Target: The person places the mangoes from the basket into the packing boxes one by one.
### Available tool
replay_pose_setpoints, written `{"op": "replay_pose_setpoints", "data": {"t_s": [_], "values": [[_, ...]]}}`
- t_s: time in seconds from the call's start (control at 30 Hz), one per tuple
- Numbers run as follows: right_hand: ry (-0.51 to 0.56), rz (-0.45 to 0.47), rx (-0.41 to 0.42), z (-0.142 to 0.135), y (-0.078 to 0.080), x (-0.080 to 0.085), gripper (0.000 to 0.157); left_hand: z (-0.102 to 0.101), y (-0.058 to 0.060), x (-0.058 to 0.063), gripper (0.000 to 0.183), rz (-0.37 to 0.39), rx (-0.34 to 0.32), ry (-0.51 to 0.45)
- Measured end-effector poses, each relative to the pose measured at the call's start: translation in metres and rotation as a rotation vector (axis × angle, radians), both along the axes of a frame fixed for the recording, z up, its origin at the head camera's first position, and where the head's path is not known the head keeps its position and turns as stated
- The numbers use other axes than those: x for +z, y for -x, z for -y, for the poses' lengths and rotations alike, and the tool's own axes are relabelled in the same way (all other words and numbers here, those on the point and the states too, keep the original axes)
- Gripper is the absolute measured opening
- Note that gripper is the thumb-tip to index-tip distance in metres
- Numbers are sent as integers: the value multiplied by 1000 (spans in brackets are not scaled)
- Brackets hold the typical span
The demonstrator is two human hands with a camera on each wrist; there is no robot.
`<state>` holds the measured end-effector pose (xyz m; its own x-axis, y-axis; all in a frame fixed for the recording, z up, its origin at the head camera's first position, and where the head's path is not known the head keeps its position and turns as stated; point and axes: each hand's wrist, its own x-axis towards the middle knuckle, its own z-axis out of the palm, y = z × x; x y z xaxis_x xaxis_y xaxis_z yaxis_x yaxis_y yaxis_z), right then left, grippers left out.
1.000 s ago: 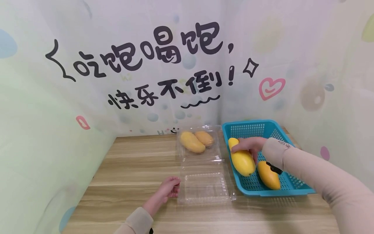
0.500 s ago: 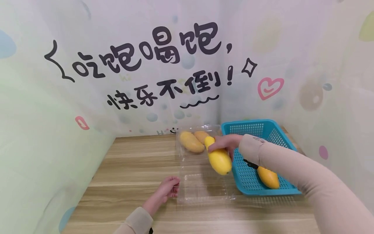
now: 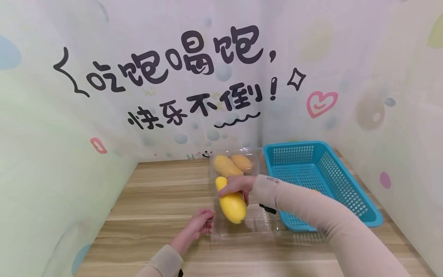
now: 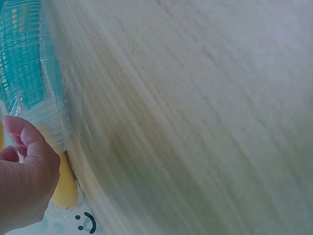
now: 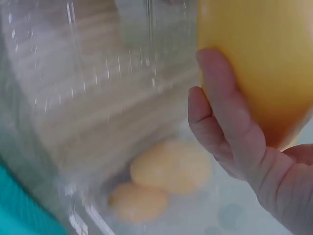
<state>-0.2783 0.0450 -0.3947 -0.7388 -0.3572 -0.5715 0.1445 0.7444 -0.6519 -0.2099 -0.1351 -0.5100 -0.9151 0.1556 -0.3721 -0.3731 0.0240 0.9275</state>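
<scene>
The right hand (image 3: 238, 185) grasps a yellow mango (image 3: 234, 209) over the clear container (image 3: 260, 220); the left hand (image 3: 200, 222) pinches that container's left edge, fingers curled (two more mangoes (image 3: 225, 164) lie toward the desk's (image 3: 155, 200) back edge).

A smooth yellow mango (image 3: 233, 209) is held aslant in the right hand (image 3: 237, 185); below that hand, a clear plastic box (image 3: 257, 221) lies open, its edge at the left hand (image 3: 200, 223).

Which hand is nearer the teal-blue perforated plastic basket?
Right. The right hand, gripping a yellow oval mango, is left of the basket; the left hand is farther left.
</scene>
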Motion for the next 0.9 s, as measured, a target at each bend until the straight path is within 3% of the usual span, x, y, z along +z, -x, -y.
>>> {"op": "replay_pose_setpoints", "data": {"t_s": [0.2,0.43,0.5,0.6,0.73,0.9], "values": [[-22,-1,76,11,-7,-25,39,0,0,0,15,5,-6,-10],[-33,-18,-15,16,-11,-45,42,1,0,1,15,12,4,-18],[-71,-45,-9,19,-13,-49,41,2,0,1,14,11,8,-17],[-153,-169,30,24,-15,-56,37,2,0,0,14,7,9,-13],[-294,-337,69,31,-17,-73,47,2,0,0,17,10,8,-9],[-393,-360,33,36,-16,-88,70,3,0,1,21,15,12,-8]]}}
